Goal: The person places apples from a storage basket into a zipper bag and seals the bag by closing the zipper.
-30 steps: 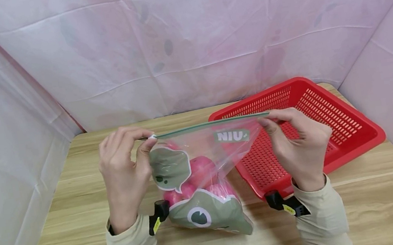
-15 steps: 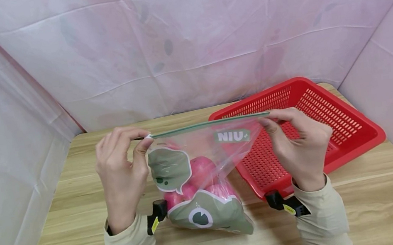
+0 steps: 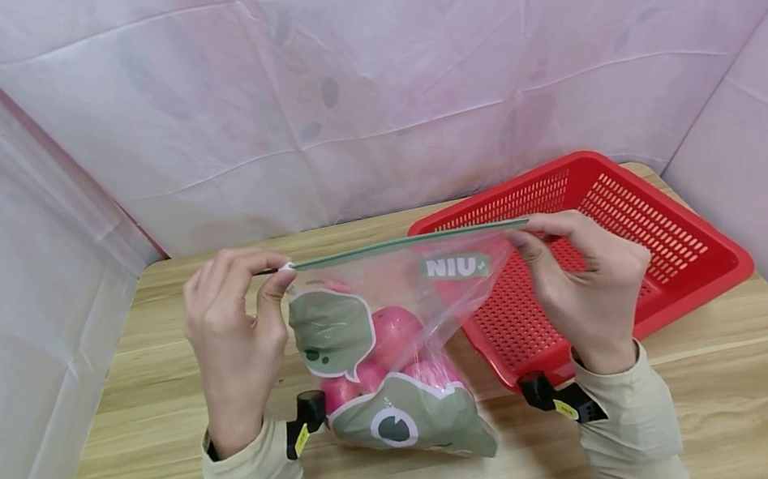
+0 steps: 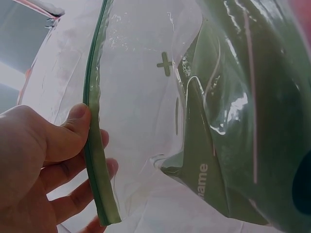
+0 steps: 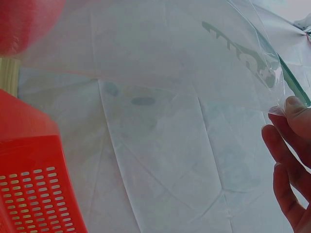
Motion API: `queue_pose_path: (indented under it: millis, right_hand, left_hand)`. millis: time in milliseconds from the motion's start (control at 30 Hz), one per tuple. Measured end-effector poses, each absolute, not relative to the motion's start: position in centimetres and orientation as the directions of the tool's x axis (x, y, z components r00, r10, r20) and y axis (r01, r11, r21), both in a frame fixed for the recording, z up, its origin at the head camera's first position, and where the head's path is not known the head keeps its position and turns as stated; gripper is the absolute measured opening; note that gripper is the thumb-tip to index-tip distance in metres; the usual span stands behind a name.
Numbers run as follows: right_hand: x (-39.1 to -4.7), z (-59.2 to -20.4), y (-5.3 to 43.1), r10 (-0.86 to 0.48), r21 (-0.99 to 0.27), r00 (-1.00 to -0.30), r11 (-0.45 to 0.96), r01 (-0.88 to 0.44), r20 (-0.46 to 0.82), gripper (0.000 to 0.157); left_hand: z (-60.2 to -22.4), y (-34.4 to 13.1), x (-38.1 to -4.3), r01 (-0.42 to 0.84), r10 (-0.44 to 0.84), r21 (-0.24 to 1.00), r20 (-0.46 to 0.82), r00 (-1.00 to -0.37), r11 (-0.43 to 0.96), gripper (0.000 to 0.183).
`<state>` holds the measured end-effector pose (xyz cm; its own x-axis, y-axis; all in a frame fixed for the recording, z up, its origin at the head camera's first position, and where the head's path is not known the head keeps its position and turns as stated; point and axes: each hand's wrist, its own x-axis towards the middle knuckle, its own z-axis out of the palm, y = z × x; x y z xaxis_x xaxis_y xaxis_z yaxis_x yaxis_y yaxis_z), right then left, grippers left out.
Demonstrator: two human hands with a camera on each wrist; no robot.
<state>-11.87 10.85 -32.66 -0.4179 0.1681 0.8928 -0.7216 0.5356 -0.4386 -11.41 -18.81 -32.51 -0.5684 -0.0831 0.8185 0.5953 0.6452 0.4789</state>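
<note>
A clear zip-top bag (image 3: pixel 410 424) with green cartoon prints and the letters NIU stands low over the table. Several round, pinkish-red fruits (image 3: pixel 397 332) show through its plastic. The green zip strip (image 3: pixel 414 243) runs taut between both hands. My left hand (image 3: pixel 237 325) pinches the strip near its left end, and in the left wrist view the thumb presses its face with fingers behind and the strip's end (image 4: pixel 109 216) below them. My right hand (image 3: pixel 588 276) pinches the opposite top corner between thumb and index finger; in the right wrist view its other fingers are loosely bent.
A red perforated plastic basket (image 3: pixel 713 271) stands tilted across the right of the wooden table (image 3: pixel 144 470), partly behind the bag and right hand. Pale pink cloth (image 3: pixel 407 89) hangs along the back and both sides.
My left hand has slid slightly to the left along the zip strip. The right hand, bag and basket stay almost where they were.
</note>
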Motion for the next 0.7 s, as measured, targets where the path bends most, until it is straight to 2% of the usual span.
queue_pose_path:
  millis: [700]
  right_hand:
    - [-11.80, -32.69, 10.86, 0.168, -0.449, -0.431, 0.540, -0.712, 0.886, 0.039]
  left_hand:
    - [-32.53, -19.27, -11.43, 0.582, -0.115, 0.497, 0.815, -0.568, 0.644, 0.016]
